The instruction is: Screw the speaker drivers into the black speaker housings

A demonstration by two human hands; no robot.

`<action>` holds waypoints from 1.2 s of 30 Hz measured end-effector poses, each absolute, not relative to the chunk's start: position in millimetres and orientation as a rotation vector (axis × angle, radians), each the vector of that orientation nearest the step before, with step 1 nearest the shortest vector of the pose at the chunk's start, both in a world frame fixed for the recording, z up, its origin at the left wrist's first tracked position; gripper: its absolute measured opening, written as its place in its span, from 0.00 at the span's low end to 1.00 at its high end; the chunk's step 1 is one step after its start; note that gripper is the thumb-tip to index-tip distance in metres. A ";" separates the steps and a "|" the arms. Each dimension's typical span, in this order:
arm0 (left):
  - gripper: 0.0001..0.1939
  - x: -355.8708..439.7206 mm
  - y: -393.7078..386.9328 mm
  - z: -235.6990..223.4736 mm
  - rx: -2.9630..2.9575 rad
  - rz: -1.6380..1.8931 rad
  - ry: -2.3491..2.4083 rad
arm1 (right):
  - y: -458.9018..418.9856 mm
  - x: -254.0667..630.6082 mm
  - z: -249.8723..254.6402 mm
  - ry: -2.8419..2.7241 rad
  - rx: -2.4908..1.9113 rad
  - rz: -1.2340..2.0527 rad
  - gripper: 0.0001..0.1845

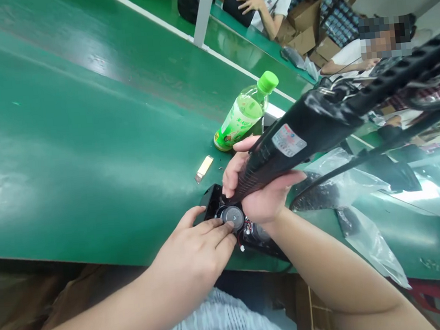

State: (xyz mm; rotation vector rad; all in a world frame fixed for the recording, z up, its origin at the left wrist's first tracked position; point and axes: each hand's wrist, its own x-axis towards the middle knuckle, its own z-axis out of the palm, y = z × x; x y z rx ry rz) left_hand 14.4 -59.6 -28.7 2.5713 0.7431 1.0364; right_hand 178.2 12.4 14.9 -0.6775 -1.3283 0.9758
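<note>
Bare forearms reach out from a white knit top [214, 324]. The person's left hand [191, 255] spreads its fingers over a round speaker driver [232, 218], pinning a black plastic speaker housing [215, 204] at the near bench edge. The right hand [263, 194] is clamped round a corded electric screwdriver [298, 137], its tip down at the housing. The hands are close but apart. The housing looks light and stiff, best held by its outer wall, away from the drivers and thin red wires [246, 229], which seem fragile. On the green bench mat [68, 147] stand a green-capped drink bottle [244, 114] and a small gold strip [204, 169]. A clear plastic bag [345, 185] lies to the right; cardboard boxes [304, 29] and a co-worker [271, 1] are beyond.
</note>
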 end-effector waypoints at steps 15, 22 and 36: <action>0.17 4.7 -56.7 -31.5 2.623 0.966 0.711 | 1.6 176.9 4.8 -1.290 -0.752 0.774 0.33; 0.20 0.4 -65.2 -48.9 2.554 1.019 0.723 | -5.5 216.7 89.2 -1.134 -0.793 0.699 0.36; 0.48 -9.0 -57.8 -72.3 2.272 0.869 1.122 | 28.4 248.1 72.1 -1.195 -0.829 0.501 0.42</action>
